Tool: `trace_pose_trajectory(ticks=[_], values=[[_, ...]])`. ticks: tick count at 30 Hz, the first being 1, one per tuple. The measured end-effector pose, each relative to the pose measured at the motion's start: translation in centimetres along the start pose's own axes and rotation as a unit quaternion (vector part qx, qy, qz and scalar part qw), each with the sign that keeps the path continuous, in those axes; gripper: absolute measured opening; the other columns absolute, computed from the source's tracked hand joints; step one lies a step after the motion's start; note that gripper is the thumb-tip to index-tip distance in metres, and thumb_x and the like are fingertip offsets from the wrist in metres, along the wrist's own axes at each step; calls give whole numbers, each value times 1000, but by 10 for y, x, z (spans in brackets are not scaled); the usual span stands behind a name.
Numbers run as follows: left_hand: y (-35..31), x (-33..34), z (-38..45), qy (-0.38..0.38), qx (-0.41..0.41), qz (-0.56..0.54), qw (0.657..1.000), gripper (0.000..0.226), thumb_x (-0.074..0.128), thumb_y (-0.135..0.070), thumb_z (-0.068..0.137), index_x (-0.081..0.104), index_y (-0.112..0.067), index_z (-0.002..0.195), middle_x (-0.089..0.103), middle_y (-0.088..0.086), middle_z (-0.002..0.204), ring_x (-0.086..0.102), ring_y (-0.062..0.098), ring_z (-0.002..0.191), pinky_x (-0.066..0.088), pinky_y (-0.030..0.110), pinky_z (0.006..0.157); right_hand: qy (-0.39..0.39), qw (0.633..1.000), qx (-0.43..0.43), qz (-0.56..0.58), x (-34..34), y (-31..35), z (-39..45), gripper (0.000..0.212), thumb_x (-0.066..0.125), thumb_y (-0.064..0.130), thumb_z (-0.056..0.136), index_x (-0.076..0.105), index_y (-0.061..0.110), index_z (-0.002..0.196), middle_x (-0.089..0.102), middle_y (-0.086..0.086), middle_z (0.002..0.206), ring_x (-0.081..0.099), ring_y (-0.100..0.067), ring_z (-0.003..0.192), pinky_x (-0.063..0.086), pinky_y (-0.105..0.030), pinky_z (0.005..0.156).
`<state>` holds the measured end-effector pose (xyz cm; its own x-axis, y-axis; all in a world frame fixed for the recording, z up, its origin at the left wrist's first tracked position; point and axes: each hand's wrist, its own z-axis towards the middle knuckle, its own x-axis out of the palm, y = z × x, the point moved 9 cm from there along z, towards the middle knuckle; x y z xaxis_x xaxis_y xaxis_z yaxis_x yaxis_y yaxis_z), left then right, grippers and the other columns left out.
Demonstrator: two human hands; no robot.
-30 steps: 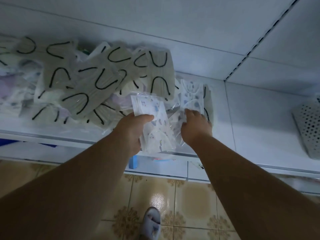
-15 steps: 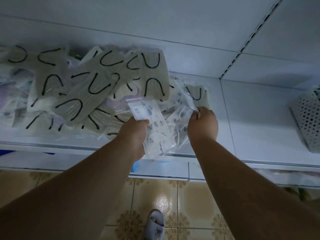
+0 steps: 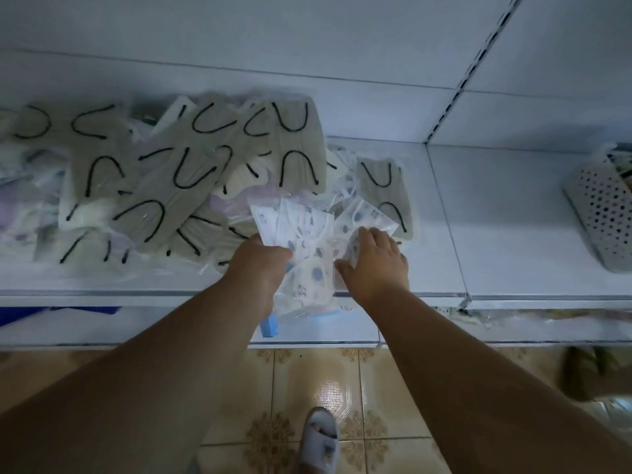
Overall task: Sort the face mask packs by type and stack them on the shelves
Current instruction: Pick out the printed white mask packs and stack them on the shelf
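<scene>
A loose heap of grey mask packs with black ear loops (image 3: 191, 179) covers the left and middle of the white shelf (image 3: 441, 268). One more grey pack (image 3: 386, 196) lies to the right of the heap. My left hand (image 3: 260, 265) grips a bunch of white printed mask packs (image 3: 304, 248) at the shelf's front edge. My right hand (image 3: 374, 265) lies over another white printed pack (image 3: 366, 217) beside that bunch, fingers bent on it and thumb toward the bunch.
A white perforated basket (image 3: 602, 213) stands on the neighbouring shelf section at the right. A lower shelf holds a blue box (image 3: 270, 326) below my left hand. Tiled floor and my slippered foot (image 3: 319, 443) lie underneath. A vertical slotted rail (image 3: 478, 59) divides the shelf back.
My right hand came down from the raised pack at the heap's right and now lies lower, on a printed pack by the bunch. My left hand keeps its grip, the bunch now fanned wider.
</scene>
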<state>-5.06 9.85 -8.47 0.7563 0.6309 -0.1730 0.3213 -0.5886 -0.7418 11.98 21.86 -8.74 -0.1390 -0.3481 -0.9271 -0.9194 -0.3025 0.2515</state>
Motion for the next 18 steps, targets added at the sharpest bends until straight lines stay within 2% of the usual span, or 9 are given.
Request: trace_pose_trajectory(ticks=[3,5,6,8,10,14,18], values=[[2,-3,2,2,17,12,1000,21,64,-12,92,60,-29,80,64,-2,90,62,26,90,51,44,92,-38,999,13,-35,-9,-6,5,36,52,29,97,53,21,133,50,-2,138,41,-24,130,32,-36,105],[-2,-5,0,0,34,15,999,21,63,-12,93,59,-29,82,62,-6,87,59,20,82,49,37,86,-47,998,39,-29,-16,-17,5,32,49,15,95,57,19,126,53,-3,130,44,-25,123,34,-35,99],[-4,-6,-1,-4,40,18,999,20,63,-11,93,60,-29,85,62,-6,86,58,19,81,49,36,84,-43,998,51,-18,-17,-22,3,33,49,16,96,56,19,128,51,-4,132,43,-25,124,34,-36,99],[-9,-3,-4,2,51,33,998,18,62,-11,94,61,-28,92,63,-6,86,60,20,81,50,37,84,-37,998,60,-1,-17,-31,-1,36,49,32,100,54,19,133,45,-5,138,39,-25,128,34,-38,104],[-10,5,-7,21,49,45,998,16,61,-13,95,62,-28,95,64,-3,89,63,26,90,53,43,90,-31,998,58,1,-14,-32,-3,43,47,43,100,53,19,135,42,-5,141,37,-25,130,33,-38,107],[1,11,-6,28,20,27,999,10,61,-20,97,61,-30,95,65,-3,94,63,31,102,51,50,98,-49,996,78,4,-14,-28,1,47,51,43,98,49,17,137,41,-8,142,36,-28,130,33,-38,106],[7,10,-2,24,7,4,1000,11,61,-26,98,59,-31,107,62,-2,112,58,29,112,46,52,105,-60,993,98,3,-16,-28,10,49,55,48,96,51,17,134,47,-7,134,43,-27,125,36,-38,103]])
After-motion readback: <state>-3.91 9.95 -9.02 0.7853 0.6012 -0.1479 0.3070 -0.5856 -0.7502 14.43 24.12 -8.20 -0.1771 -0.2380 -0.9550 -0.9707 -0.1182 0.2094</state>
